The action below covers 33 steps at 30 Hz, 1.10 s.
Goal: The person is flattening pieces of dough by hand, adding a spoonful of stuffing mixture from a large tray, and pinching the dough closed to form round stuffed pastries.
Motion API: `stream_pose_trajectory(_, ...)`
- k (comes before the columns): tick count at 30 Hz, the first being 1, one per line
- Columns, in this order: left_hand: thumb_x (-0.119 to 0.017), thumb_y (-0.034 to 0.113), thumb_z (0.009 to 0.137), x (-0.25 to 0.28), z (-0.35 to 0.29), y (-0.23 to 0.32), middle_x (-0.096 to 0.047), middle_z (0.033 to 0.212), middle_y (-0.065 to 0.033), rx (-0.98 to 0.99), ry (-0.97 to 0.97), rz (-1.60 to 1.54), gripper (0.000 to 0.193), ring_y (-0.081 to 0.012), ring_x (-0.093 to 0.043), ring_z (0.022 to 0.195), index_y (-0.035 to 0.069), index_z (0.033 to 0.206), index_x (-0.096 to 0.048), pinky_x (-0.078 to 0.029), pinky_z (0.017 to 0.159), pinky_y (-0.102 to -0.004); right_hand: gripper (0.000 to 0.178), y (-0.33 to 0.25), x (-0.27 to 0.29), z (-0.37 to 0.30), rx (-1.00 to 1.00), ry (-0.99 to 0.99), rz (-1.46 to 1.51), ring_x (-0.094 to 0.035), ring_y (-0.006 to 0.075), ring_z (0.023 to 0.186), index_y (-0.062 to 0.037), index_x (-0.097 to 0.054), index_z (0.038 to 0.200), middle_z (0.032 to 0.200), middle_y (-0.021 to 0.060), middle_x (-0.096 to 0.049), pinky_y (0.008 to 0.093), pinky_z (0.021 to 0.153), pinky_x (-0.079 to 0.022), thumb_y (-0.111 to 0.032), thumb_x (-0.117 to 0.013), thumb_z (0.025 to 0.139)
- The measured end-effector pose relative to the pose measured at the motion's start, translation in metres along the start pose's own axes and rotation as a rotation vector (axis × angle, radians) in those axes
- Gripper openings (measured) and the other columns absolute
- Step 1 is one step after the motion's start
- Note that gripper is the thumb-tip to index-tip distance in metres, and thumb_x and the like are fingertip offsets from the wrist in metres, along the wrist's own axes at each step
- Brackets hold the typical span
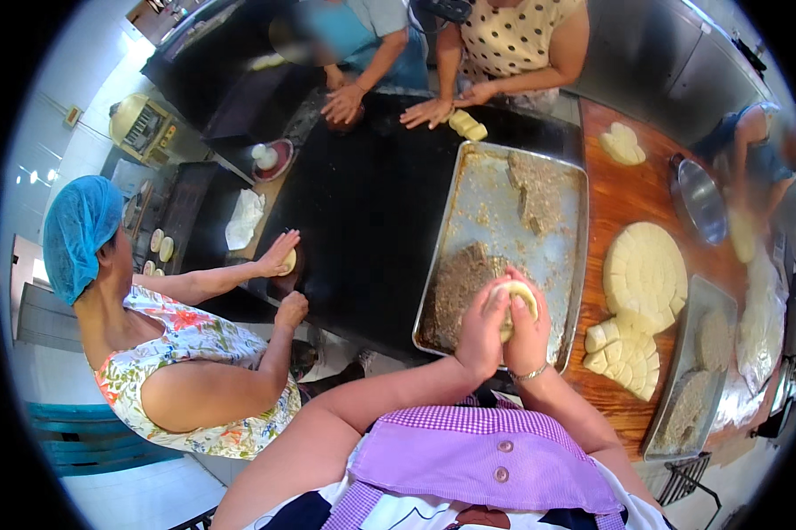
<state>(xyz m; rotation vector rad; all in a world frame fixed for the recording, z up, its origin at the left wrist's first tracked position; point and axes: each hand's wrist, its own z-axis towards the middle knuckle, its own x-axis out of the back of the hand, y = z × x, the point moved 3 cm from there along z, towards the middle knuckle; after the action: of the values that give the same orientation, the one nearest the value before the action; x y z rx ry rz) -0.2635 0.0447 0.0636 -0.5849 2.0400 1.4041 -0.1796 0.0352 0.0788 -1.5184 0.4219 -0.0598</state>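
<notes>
Cupped together over the near part of a metal tray [479, 190], my left hand [484, 327] and my right hand [530, 331] are closed around a piece of pale dough [520, 290]. The dough looks rounded, and its lower part is hidden by my palms and fingers. Beneath and beside my hands, a brown crumbly filling [460, 287] lies heaped in the tray. A second patch of filling [532, 190] spreads toward the tray's far end, with loose crumbs around it.
Right of the tray, a wooden board [592, 163] bears a scored dough round [645, 269] and cut dough pieces [626, 353]. Beyond are a metal bowl [700, 201] and a second tray [659, 442]. Co-workers stand at left, across the black table [363, 212] and at far right.
</notes>
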Motion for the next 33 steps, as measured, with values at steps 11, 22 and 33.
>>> stream_pose_trajectory(11, -0.051, 0.029, 0.104, -0.005, 0.020, 0.004, -0.058, 0.127, -0.0069, -0.050, -0.020, -0.054, 0.044, -0.0159, -0.054, 0.118, 0.002, 0.138, -0.047, -0.044, 0.100, -0.0324, 0.034, 0.029, 0.011, 0.010, -0.196, 0.187, 0.482, -0.057, 0.0208, 0.115, 0.0001, -0.053, 0.126, 0.127, 0.0127, -0.059, 0.0340, 0.102, -0.045, -0.023, -0.054, 0.101)
stream_pose_trajectory(22, -0.045, 0.014, 0.104, 0.002, -0.003, -0.007, -0.062, 0.119, -0.0119, -0.032, 0.076, 0.331, 0.030, -0.0164, -0.058, 0.112, -0.002, 0.126, -0.056, -0.048, 0.096, -0.0297, 0.045, 0.030, 0.013, -0.008, 0.003, 0.075, -0.120, -0.057, 0.0217, 0.116, 0.0039, -0.049, 0.137, 0.130, 0.0142, -0.058, 0.0336, 0.103, -0.044, -0.007, -0.055, 0.095)
stream_pose_trajectory(33, -0.047, 0.026, 0.105, 0.008, 0.012, 0.006, -0.060, 0.123, -0.0083, -0.045, -0.129, 0.001, 0.036, -0.0169, -0.058, 0.112, 0.002, 0.130, -0.055, -0.047, 0.096, -0.0305, 0.049, 0.014, 0.012, -0.002, -0.113, 0.040, 0.008, -0.057, 0.0181, 0.109, -0.0022, -0.040, 0.139, 0.123, 0.0106, -0.056, 0.0311, 0.093, -0.049, -0.018, -0.060, 0.097)
